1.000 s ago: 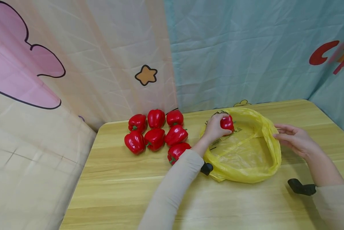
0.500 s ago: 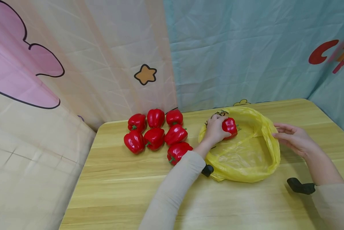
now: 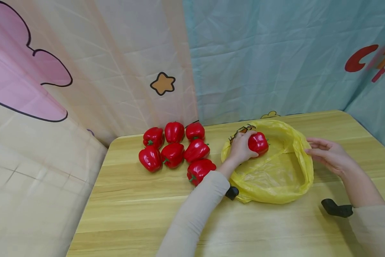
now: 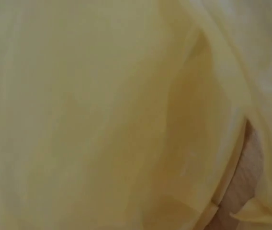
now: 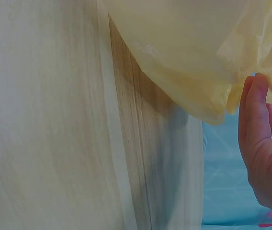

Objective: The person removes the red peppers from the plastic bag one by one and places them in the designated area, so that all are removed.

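Note:
In the head view my left hand point(image 3: 240, 146) holds a red bell pepper point(image 3: 258, 144), thumb and fingers around its left side, within the mouth of a yellow plastic bag point(image 3: 276, 198). The bag lies spread open on the table, its rim rolled into a ring. At its right edge, my right hand point(image 3: 332, 157) pinches the rim between fingertips and thumb. Close up in the right wrist view, the right hand point(image 5: 267, 148) has bag film between its fingers. Yellow film point(image 4: 102, 115) fills most of the left wrist view; hand and pepper are not visible there.
Left of the bag, several red bell peppers point(image 3: 173, 156) sit grouped on the wooden table point(image 3: 131, 214). The nearest pepper point(image 3: 200, 170) is partly covered by the left sleeve point(image 3: 192, 210). A printed curtain point(image 3: 244, 64) hangs behind the table's far edge.
The held bell pepper has shifted slightly right and toward me inside the bag, and more of it shows beyond the left hand's fingers. The right hand stays at the rim.

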A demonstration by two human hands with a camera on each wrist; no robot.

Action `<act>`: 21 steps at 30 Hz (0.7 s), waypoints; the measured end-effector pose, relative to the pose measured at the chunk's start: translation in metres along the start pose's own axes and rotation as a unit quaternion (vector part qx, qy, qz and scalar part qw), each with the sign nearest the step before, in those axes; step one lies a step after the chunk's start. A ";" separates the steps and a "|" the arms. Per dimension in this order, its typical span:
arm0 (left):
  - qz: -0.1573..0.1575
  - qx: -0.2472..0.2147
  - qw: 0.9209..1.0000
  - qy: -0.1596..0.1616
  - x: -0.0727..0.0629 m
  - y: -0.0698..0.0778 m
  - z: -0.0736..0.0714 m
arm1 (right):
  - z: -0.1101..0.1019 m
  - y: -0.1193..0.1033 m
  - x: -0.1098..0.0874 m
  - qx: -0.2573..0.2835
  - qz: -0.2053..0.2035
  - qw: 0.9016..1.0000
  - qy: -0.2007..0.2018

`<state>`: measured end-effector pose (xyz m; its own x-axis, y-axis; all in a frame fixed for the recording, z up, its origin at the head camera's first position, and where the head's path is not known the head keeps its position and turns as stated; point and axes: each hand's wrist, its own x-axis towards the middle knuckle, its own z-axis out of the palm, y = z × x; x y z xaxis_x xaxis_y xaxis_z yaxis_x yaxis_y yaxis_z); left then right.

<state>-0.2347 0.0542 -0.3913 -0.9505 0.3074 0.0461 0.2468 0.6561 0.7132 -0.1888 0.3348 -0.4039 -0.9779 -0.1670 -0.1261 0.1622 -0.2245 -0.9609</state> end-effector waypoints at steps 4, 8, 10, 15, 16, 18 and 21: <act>0.007 -0.014 1.000 0.005 0.000 -0.002 0.003 | 0.000 0.000 0.000 0.005 -0.001 1.000 -0.001; 0.010 -0.018 1.000 0.008 -0.001 -0.003 0.005 | 0.000 -0.001 0.000 0.005 -0.006 1.000 -0.007; 0.012 -0.017 1.000 0.006 -0.002 -0.004 0.005 | -0.001 -0.001 0.000 0.003 -0.008 1.000 -0.009; 0.022 -0.011 1.000 -0.010 -0.003 -0.004 0.007 | -0.002 0.000 0.000 0.006 -0.009 1.000 -0.012; 0.024 -0.010 1.000 -0.014 -0.004 -0.004 0.007 | -0.002 0.001 0.000 0.007 -0.009 1.000 -0.012; 0.027 -0.012 0.999 -0.019 -0.004 -0.004 0.007 | -0.002 0.001 0.000 0.010 -0.009 1.000 -0.013; 0.028 -0.018 0.999 -0.024 -0.005 -0.003 0.007 | -0.002 0.000 0.000 0.013 -0.008 1.000 -0.013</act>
<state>-0.2294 0.0548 -0.3985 -0.9252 0.3759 0.0528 0.2906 0.6120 0.7355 -0.1886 0.3364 -0.4043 -0.9767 -0.1878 -0.1040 0.1502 -0.2514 -0.9562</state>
